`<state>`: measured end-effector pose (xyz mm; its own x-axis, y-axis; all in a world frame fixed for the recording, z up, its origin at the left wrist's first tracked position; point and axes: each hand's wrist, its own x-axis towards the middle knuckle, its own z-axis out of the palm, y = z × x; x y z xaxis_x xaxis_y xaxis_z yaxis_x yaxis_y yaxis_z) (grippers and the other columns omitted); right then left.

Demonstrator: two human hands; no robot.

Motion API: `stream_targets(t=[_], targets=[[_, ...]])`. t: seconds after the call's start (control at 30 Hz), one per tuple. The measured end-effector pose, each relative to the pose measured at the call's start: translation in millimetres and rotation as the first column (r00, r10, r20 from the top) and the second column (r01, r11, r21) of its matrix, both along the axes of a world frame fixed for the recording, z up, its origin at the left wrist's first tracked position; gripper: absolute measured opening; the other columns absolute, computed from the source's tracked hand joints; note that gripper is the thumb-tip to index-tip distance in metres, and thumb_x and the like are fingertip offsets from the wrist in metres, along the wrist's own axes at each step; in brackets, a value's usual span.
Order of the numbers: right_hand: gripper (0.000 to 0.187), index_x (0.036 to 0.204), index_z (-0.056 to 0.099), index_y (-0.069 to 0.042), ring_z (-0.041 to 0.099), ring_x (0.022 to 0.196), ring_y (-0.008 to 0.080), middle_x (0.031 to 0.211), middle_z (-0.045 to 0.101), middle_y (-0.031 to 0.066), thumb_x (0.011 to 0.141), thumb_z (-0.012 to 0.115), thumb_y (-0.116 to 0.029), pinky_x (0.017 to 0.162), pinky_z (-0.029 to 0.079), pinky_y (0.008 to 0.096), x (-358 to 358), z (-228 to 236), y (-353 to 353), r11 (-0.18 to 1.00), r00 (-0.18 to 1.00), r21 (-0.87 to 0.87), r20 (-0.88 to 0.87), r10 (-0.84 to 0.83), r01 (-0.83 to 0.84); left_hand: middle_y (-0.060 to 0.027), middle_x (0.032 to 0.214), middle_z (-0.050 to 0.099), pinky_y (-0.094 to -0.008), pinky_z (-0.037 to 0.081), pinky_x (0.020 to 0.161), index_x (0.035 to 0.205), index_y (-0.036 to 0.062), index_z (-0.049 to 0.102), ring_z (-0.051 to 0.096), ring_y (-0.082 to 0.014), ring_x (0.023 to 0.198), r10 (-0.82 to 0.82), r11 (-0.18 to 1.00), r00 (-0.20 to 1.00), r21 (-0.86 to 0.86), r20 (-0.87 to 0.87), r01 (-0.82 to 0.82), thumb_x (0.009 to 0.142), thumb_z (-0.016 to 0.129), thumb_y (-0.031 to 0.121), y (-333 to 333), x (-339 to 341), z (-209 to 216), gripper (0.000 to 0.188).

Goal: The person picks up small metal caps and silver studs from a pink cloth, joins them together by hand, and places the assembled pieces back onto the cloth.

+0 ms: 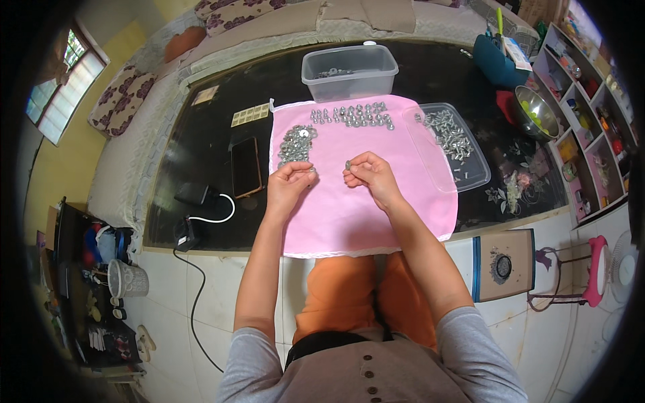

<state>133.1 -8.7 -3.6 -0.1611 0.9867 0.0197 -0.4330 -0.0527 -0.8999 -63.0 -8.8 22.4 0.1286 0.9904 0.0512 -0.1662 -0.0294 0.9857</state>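
Observation:
Above a pink cloth [329, 221], my left hand [289, 187] pinches a small shiny metal piece [312, 170] between thumb and fingertips. My right hand [373, 178], a little to its right, pinches another small round metal piece [348, 164]; both are too small to name surely. Just beyond my left hand lies a pile of metal rings, like washers or nuts [295, 146]. Rows of small silver fittings [366, 115] stand along the cloth's far edge. On the right, a clear plastic lid [478, 176] holds many loose silver screws [451, 136], partly overlapping the cloth.
A clear plastic tub [351, 86] with metal parts stands behind the cloth on the black table [222, 94]. Left are a phone [246, 166], a charger and a cable [195, 289]. A steel bowl [535, 111] and teal holder [496, 62] stand at the far right.

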Motion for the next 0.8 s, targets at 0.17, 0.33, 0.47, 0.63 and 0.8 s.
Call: stream_targets(t=[0.17,0.33,0.47,0.63,0.8], targets=[[0.009,0.087,0.049,0.000,0.057,0.067,0.0160,0.079,0.058,0.0133,0.079,0.052,-0.004,0.059,0.048,0.0243,1,-4,1,1.000,1.000,0.003,-0.016,0.004,-0.004,-0.0092,0.085,0.059,-0.0214,0.048,0.070,0.094,-0.0040,0.056,0.057,-0.0117,0.076,-0.026,1.000,1.000,0.006,0.012,0.026,0.076,0.057,-0.002,6,31,-7,0.019],[0.009,0.087,0.049,0.000,0.057,0.068,0.0158,0.079,0.058,0.0122,0.080,0.050,-0.004,0.059,0.048,0.0244,2,-2,0,1.000,1.000,0.021,-0.010,0.011,-0.010,-0.0113,0.087,0.059,-0.0224,0.048,0.071,0.099,-0.0055,0.055,0.058,-0.0142,0.077,-0.077,0.995,0.989,-0.060,0.124,0.085,0.079,0.054,0.001,11,45,-23,0.022],[0.008,0.087,0.048,0.000,0.057,0.067,0.0157,0.079,0.058,0.0120,0.080,0.050,-0.004,0.059,0.047,0.0246,1,-1,0,1.000,1.000,0.028,0.021,0.009,-0.010,-0.0127,0.086,0.059,-0.0244,0.049,0.072,0.097,-0.0061,0.054,0.059,-0.0159,0.078,-0.105,0.994,0.985,-0.006,0.140,0.107,0.079,0.053,0.000,11,45,-28,0.019],[0.009,0.087,0.049,0.000,0.057,0.066,0.0154,0.078,0.058,0.0123,0.080,0.050,-0.004,0.061,0.048,0.0247,0,0,-1,1.000,0.999,0.018,0.033,0.013,-0.014,-0.0098,0.086,0.059,-0.0217,0.048,0.070,0.095,-0.0046,0.055,0.059,-0.0137,0.077,-0.108,0.993,0.982,-0.032,0.156,0.114,0.078,0.056,0.000,11,43,-28,0.018],[0.008,0.087,0.049,0.000,0.057,0.067,0.0151,0.079,0.059,0.0121,0.080,0.050,-0.004,0.060,0.048,0.0246,0,1,-2,1.000,0.999,0.017,0.045,0.016,-0.017,-0.0088,0.085,0.060,-0.0212,0.047,0.069,0.095,-0.0040,0.055,0.059,-0.0126,0.076,-0.117,0.993,0.984,-0.015,0.136,0.120,0.079,0.055,0.003,11,43,-27,0.017]])
